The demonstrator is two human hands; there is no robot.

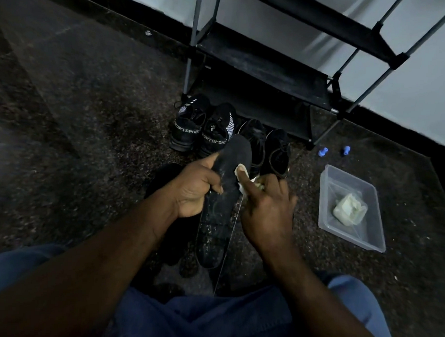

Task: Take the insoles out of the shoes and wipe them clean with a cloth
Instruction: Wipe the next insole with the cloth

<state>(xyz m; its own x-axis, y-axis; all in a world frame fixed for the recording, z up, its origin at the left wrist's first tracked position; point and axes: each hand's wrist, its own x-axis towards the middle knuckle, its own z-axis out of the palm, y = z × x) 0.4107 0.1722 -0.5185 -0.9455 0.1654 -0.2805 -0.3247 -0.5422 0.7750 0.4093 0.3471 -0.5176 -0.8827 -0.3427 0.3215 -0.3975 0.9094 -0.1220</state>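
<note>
Black insole (215, 226) held before the lap, toe end away. Left hand (194, 192) curled round its middle edge. Right hand (265, 210) pinches a white cloth (241, 170) against the forepart. Judged light, thin, flexible (likely droops unsupported): grip mid-length, support while wiping.

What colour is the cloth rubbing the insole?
The cloth is white, best seen in the head view.

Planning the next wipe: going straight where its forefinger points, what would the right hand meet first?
The right hand, cloth under its forefinger, would first cross the insole toward its toe end; beyond, probably the SPORT shoe, though depth is unclear.
</note>
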